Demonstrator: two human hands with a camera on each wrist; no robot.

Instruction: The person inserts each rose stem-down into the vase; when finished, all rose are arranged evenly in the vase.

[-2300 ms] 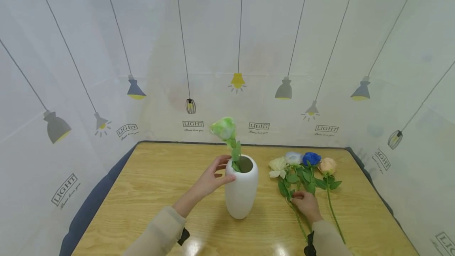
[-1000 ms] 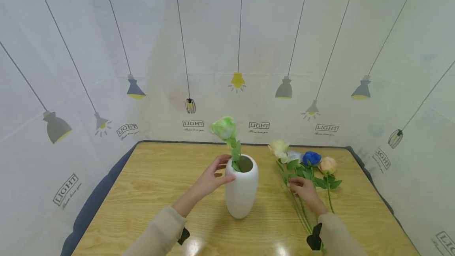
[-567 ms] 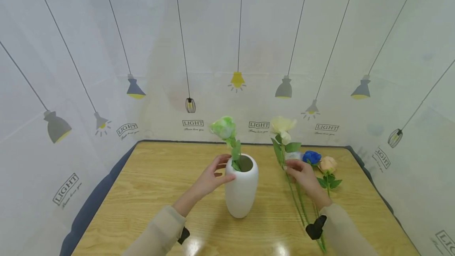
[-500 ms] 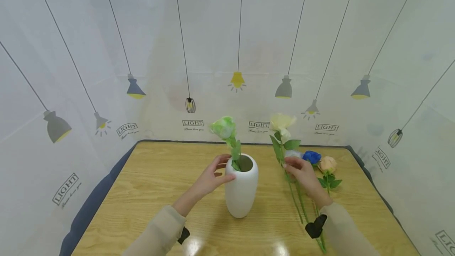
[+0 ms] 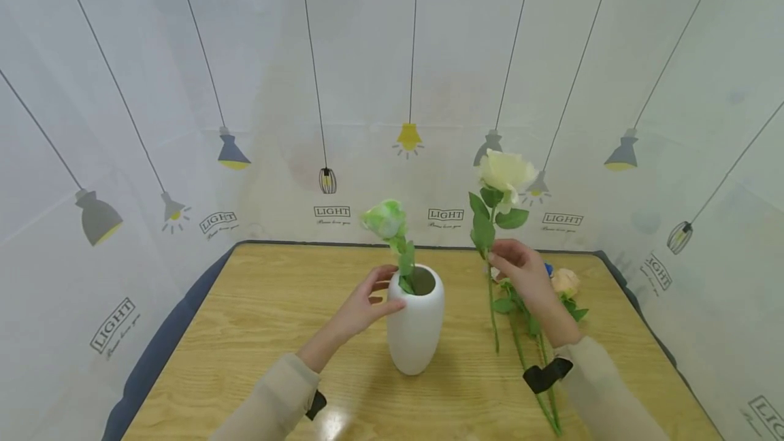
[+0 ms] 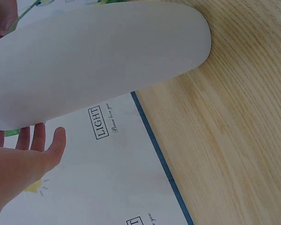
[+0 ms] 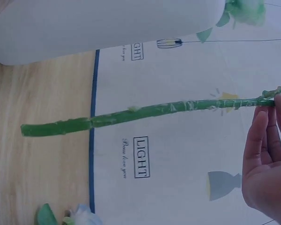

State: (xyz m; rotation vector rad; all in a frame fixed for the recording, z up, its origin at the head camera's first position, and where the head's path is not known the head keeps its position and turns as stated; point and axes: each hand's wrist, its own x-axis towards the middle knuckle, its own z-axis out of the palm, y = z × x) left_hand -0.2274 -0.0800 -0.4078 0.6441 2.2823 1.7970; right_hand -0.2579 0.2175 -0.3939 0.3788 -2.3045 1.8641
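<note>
A tall white vase point(image 5: 416, 335) stands upright on the table, holding one green-and-white rose point(image 5: 386, 220) that leans left. My left hand point(image 5: 361, 301) cups the vase near its rim, thumb in front and fingers behind; in the left wrist view some fingertips are hidden behind the vase point(image 6: 107, 61). To the right of the vase, my right hand point(image 5: 531, 284) pinches the stem of a cream-white rose point(image 5: 505, 174) just below its leaves. The rose is upright and raised. Its green stem point(image 7: 154, 111) hangs free beneath the fingers in the right wrist view.
Right of the vase lie more roses: a peach rose point(image 5: 566, 282), a blue rose point(image 5: 548, 269) mostly behind the right hand, and a pale bluish-white rose point(image 7: 84, 216). A white backdrop point(image 5: 367, 60) with printed lamps rises behind the wooden table point(image 5: 275, 305).
My right hand has picked the cream-white rose out from the lying roses and lifted it up to an upright pose. The left hand and the vase have stayed in place.
</note>
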